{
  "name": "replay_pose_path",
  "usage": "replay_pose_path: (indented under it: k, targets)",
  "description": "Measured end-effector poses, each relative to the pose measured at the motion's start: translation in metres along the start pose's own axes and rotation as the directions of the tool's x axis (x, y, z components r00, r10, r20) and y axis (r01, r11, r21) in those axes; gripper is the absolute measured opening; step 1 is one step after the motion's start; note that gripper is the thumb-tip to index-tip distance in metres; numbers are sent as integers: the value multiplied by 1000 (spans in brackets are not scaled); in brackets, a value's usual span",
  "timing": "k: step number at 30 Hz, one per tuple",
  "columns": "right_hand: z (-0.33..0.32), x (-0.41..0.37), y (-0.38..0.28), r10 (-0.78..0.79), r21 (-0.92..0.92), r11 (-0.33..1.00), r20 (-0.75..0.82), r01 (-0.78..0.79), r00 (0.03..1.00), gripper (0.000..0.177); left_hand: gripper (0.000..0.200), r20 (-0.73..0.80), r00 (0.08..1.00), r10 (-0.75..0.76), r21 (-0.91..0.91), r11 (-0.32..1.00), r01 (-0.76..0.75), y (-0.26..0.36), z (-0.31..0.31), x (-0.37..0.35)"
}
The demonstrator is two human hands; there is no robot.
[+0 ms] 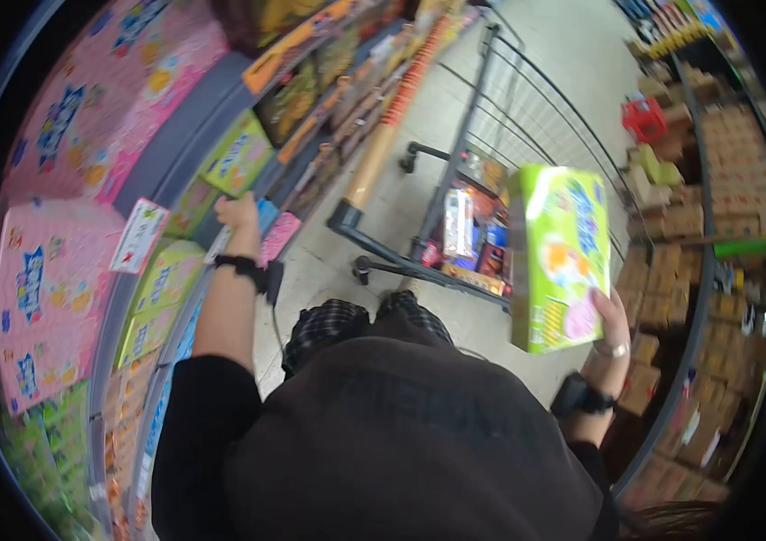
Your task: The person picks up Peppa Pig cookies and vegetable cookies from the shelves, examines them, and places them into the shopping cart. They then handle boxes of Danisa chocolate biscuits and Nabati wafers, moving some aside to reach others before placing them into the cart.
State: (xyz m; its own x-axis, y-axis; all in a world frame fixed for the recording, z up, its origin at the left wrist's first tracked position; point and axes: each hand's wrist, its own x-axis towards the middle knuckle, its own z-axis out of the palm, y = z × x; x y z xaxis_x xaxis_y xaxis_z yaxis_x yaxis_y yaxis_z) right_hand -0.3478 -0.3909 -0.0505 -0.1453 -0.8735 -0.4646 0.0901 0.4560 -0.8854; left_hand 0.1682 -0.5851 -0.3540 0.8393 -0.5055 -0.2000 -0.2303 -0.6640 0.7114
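Note:
My right hand (pixel 613 320) is closed on the lower right edge of a bright green box (pixel 559 257) with a cartoon print and a pink patch. The box is held up beside the shopping cart, covering part of it. At the shelf on the left, my left hand (pixel 238 213) has its fingers curled at the near corner of another green box (pixel 237 155), partly hiding that corner. More green boxes (pixel 159 293) of the same look stand on the shelf just below this hand.
The black wire shopping cart (pixel 477 135) ahead holds several colourful packages (pixel 477 225). Large pink packs (pixel 45 293) fill the upper shelf at left, above a price tag (pixel 137 236). Cardboard boxes (pixel 671 270) and a red basket (pixel 642 118) are at right.

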Motion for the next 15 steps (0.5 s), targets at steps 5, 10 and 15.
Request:
replay_pose_path:
  k: [5, 10, 15]
  targets:
    - [87, 26, -46, -95, -125, 981, 342, 145, 935, 64, 23, 574, 707, 412, -554, 832, -35, 44, -116, -85]
    - [160, 37, -69, -183, -274, 850, 650, 451, 738, 61, 22, 239, 449, 861, -708, 471, -526, 103, -250, -144]
    - [241, 15, -68, -369, -328, 183, 851, 927, 374, 57, 56, 230, -109, 967, -36, -104, -994, 158, -330, -199]
